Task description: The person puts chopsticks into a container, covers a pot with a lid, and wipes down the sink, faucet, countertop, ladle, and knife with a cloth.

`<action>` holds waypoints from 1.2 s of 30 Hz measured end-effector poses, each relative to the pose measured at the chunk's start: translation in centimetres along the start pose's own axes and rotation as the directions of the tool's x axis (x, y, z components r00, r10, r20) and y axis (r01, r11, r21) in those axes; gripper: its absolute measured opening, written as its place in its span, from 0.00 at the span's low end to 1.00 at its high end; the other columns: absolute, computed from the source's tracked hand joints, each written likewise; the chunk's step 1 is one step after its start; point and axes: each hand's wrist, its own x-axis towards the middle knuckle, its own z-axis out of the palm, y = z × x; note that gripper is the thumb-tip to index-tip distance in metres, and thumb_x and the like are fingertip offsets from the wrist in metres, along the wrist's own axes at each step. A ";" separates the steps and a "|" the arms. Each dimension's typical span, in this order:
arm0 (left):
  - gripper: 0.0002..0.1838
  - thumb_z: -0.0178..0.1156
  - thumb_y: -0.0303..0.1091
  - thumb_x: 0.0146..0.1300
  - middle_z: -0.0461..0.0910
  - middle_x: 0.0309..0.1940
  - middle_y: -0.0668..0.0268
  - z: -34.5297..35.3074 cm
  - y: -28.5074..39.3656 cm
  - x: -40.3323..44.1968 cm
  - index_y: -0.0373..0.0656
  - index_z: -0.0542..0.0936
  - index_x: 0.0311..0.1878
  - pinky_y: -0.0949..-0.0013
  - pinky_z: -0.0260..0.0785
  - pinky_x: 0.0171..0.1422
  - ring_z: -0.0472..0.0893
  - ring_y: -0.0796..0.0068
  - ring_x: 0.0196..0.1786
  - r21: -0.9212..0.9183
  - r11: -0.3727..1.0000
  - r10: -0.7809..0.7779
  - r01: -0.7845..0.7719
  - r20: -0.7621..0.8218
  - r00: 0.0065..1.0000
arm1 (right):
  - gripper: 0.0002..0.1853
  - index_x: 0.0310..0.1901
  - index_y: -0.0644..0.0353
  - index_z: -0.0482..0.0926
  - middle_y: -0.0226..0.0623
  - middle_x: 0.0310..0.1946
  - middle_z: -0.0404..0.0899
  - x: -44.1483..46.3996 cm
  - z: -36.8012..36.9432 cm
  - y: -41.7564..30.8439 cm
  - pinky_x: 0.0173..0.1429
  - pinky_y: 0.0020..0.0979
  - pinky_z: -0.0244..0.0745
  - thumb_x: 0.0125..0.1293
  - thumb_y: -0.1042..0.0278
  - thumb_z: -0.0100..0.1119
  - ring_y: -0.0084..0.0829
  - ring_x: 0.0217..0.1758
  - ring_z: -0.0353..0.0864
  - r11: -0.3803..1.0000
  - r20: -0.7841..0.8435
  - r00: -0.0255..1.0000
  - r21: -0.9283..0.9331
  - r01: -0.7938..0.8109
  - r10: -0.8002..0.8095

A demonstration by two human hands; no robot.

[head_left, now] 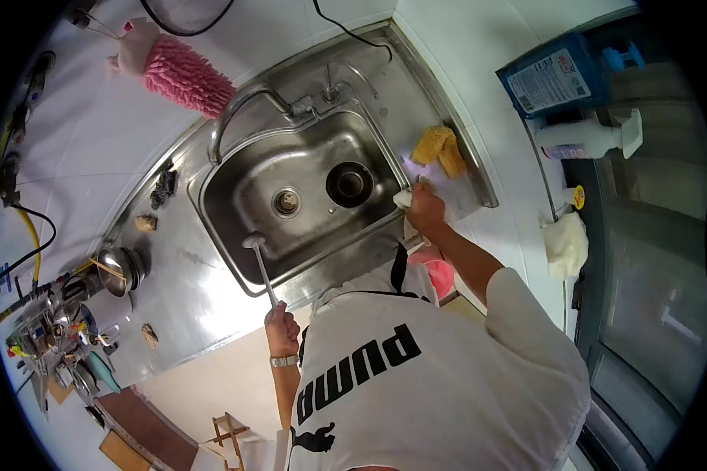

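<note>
1. Gripping a slim, silvery, metal ladle-like tool by its handle end, the left hand curls closed; tool's head at the steel sink's seven o'clock.
2. Probably light, stiff; best held there.
3. Right hand, three o'clock, clasps whitish cloth.

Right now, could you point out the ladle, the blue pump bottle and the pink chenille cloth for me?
Ladle (265, 272): head view, on its long handle.
Blue pump bottle (550, 81): head view, on its white label.
Pink chenille cloth (184, 73): head view, middle of its shaggy part.
</note>
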 end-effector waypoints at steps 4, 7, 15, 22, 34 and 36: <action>0.10 0.50 0.34 0.67 0.55 0.10 0.78 0.1 0.5 -0.3 0.49 0.67 0.27 0.78 0.40 0.09 0.49 0.87 0.08 -0.029 1.000 -0.004 0.004 -0.015 1.000 | 0.17 0.41 0.62 0.68 0.48 0.42 0.71 1.7 0.4 -0.1 0.39 0.41 0.78 0.47 0.74 0.58 0.48 0.39 0.79 0.994 -0.015 0.997 -0.072 0.076 -0.078; 0.10 0.50 0.34 0.67 0.55 0.10 0.78 -0.4 0.9 -0.4 0.49 0.67 0.27 0.78 0.40 0.09 0.49 0.88 0.08 -0.038 0.999 0.019 -0.020 -0.026 0.999 | 0.17 0.41 0.61 0.68 0.47 0.41 0.71 2.4 0.4 -1.4 0.39 0.41 0.78 0.48 0.73 0.59 0.48 0.39 0.79 0.986 -0.111 0.984 -0.110 0.125 -0.137; 0.11 0.51 0.35 0.66 0.55 0.10 0.78 -1.0 1.7 0.4 0.49 0.66 0.26 0.78 0.40 0.09 0.49 0.87 0.08 -0.027 0.998 0.059 -0.060 -0.062 0.996 | 0.21 0.47 0.61 0.69 0.46 0.44 0.70 11.4 -1.2 -7.4 0.43 0.44 0.76 0.52 0.67 0.63 0.48 0.42 0.78 0.987 -0.167 0.986 -0.163 -0.014 -0.014; 0.12 0.52 0.35 0.66 0.55 0.10 0.77 -1.0 2.2 1.3 0.50 0.65 0.26 0.78 0.40 0.09 0.49 0.87 0.09 -0.073 0.997 0.014 -0.019 -0.069 0.998 | 0.31 0.56 0.63 0.68 0.47 0.45 0.71 15.9 -1.8 -10.1 0.53 0.44 0.68 0.53 0.59 0.65 0.48 0.49 0.71 0.999 -0.366 0.930 0.007 0.048 -0.042; 0.08 0.51 0.33 0.64 0.56 0.10 0.78 1.0 3.4 1.9 0.49 0.68 0.27 0.79 0.39 0.09 0.50 0.88 0.08 -0.079 0.997 0.000 -0.008 -0.101 0.995 | 0.13 0.41 0.59 0.78 0.50 0.39 0.75 23.8 1.0 -13.1 0.49 0.45 0.73 0.51 0.74 0.57 0.48 0.47 0.76 0.978 -0.407 0.903 0.088 0.189 -0.138; 0.09 0.51 0.33 0.64 0.56 0.10 0.78 1.4 3.6 2.1 0.49 0.68 0.27 0.79 0.39 0.09 0.50 0.88 0.08 -0.066 0.998 0.009 -0.016 -0.110 0.994 | 0.10 0.37 0.64 0.76 0.49 0.38 0.74 24.0 0.9 -14.5 0.46 0.44 0.73 0.51 0.77 0.56 0.48 0.43 0.76 0.974 -0.426 0.882 0.004 0.226 -0.203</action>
